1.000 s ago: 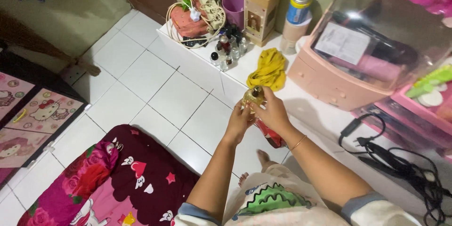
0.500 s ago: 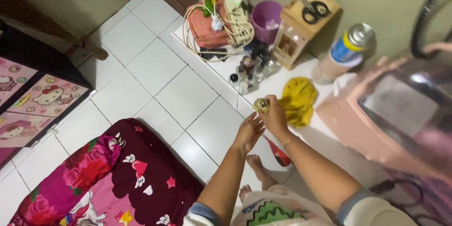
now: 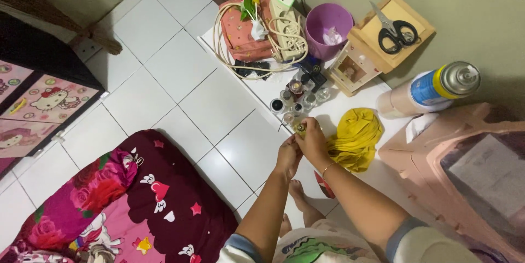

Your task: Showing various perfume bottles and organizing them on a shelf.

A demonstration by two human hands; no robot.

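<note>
Both hands meet over the edge of the low white shelf (image 3: 333,111): the right hand (image 3: 313,141) is closed around a small round golden glass bottle (image 3: 300,128), and the left hand (image 3: 286,156) curls against it from below. The bottle sits just in front of a cluster of little glass vials and bottles (image 3: 298,97). A crumpled mustard-yellow cloth (image 3: 358,138) lies beside the right wrist.

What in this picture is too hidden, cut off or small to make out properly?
Head view:
- Small golden bottle: mostly covered by the right hand and left hand, so its shape is unclear.
- Pink plastic organiser: cut off by the right edge.
- Cluster of little bottles: too small to tell apart.
- Red object: hidden behind the right forearm.
</note>
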